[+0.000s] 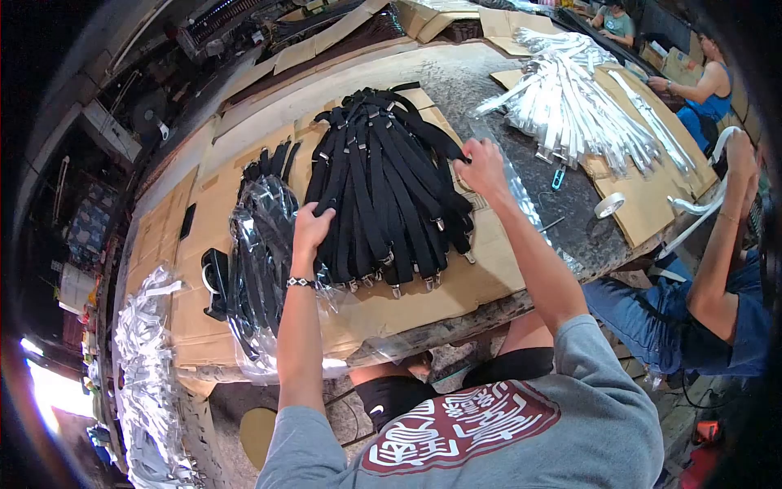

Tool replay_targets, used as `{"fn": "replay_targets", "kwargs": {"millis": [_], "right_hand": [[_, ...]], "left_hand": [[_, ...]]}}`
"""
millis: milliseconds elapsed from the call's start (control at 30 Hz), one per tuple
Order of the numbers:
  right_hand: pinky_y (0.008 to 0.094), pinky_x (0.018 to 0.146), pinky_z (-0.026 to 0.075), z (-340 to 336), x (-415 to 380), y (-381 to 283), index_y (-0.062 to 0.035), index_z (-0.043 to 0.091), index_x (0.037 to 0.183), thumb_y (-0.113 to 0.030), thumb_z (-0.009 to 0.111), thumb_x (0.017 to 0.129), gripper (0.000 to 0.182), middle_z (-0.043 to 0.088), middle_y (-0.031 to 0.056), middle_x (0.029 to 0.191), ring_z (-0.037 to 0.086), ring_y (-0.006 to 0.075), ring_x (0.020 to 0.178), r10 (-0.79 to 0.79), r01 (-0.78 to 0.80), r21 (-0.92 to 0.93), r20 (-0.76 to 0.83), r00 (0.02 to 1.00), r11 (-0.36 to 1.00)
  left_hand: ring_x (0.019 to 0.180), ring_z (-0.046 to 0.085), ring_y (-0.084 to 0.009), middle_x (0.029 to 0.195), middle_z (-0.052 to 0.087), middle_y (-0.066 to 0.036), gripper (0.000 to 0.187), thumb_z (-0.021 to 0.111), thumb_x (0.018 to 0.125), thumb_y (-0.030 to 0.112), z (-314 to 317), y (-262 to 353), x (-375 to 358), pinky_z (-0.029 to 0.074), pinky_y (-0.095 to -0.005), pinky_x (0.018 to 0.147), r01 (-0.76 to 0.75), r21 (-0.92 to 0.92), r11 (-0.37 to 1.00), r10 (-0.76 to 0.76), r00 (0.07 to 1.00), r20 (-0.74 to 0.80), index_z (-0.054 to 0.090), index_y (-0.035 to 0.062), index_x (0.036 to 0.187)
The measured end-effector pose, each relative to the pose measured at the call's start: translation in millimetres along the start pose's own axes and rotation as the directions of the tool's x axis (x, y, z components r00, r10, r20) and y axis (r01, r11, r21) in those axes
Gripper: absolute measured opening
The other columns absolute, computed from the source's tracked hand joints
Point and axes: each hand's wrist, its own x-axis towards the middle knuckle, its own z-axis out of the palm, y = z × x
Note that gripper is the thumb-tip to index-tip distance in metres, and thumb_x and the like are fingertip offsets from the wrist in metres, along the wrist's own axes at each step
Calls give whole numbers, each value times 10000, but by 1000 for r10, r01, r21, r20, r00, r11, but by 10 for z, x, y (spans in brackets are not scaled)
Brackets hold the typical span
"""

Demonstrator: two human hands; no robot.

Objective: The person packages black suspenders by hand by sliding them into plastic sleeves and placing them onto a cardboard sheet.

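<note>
A large pile of black straps (379,179) with metal clips lies fanned out on flattened cardboard (481,277). At the pile's left side, my left hand (313,224) has its fingers closed round a black strap. My right hand (481,165) pinches a black strap at the pile's upper right, which stretches from the heap's top to my fingers. Left of my left hand, clear plastic bags of black straps (265,244) lie on the cardboard, beside a black tape dispenser (216,284).
White straps (570,98) are heaped at the upper right, near a tape roll (609,204). Bagged white straps (147,350) lie at the left edge. A co-worker (725,277) at the right holds a white strap; two more people sit farther back.
</note>
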Motion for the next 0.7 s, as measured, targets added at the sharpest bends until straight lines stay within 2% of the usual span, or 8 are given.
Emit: {"fn": "replay_targets", "kwargs": {"millis": [100,133,200,333,467,567,600,700], "right_hand": [[427,718,515,-186,289,-202,-46,645,938,-245,801,773,302,677,144,904,675,338,869,173,-261,428,234,957,865],[351,637,505,-290,328,-346,-24,620,951,-225,789,825,291,687,91,825,699,241,757,220,-398,636,343,913,662],[300,623,496,-599,339,-698,-22,607,949,-185,771,857,249,672,64,829,693,184,744,206,-414,792,360,910,448],[242,613,482,-979,199,-1062,-17,603,991,-136,745,910,202,664,58,882,690,136,789,174,-368,922,345,922,123],[250,631,489,-1168,-220,-1265,-9,594,1012,-90,717,916,176,658,67,896,698,155,809,150,-371,929,367,918,-2],[255,637,491,-1107,-732,-1302,-13,595,1034,-65,709,911,176,665,64,906,699,158,813,212,-480,876,460,862,52],[256,638,492,-1004,-895,-1260,-17,597,1038,-56,705,910,172,668,60,910,700,157,815,214,-499,866,479,851,45],[259,643,495,-723,-1329,-1081,-31,604,1047,-35,695,910,164,675,50,918,702,156,822,233,-562,827,541,808,30]], "left_hand": [[817,672,-191,947,731,-138,388,750,842,201,-69,-103,184,519,-320,774,36,-261,965,-57,996,-75,680,-110,1063],[843,662,-170,989,722,-129,380,740,860,186,-172,158,98,515,-304,776,92,-342,935,-107,994,-26,672,-107,1091],[890,687,-213,1079,718,-167,339,711,894,181,-227,226,154,541,-347,809,110,-645,756,-116,993,33,656,-72,1114],[1026,686,-291,1230,662,-257,409,603,991,254,-423,490,41,572,-394,848,240,-885,399,-107,971,215,568,-85,1219],[1041,662,-269,1261,642,-248,449,442,1053,289,-456,555,-167,547,-393,876,368,-928,62,9,929,369,574,-114,1202],[1021,663,-260,1231,646,-243,439,442,1045,257,-298,152,-24,566,-375,877,358,-920,158,-196,925,326,565,-122,1229],[951,677,-232,1126,683,-212,335,518,1015,153,-230,-23,7,586,-343,862,361,-918,164,-221,920,322,599,-123,1188],[916,692,-195,1011,708,-145,184,628,961,43,-97,-22,-120,585,-288,817,317,-847,428,-275,938,212,653,-83,1093]]}}
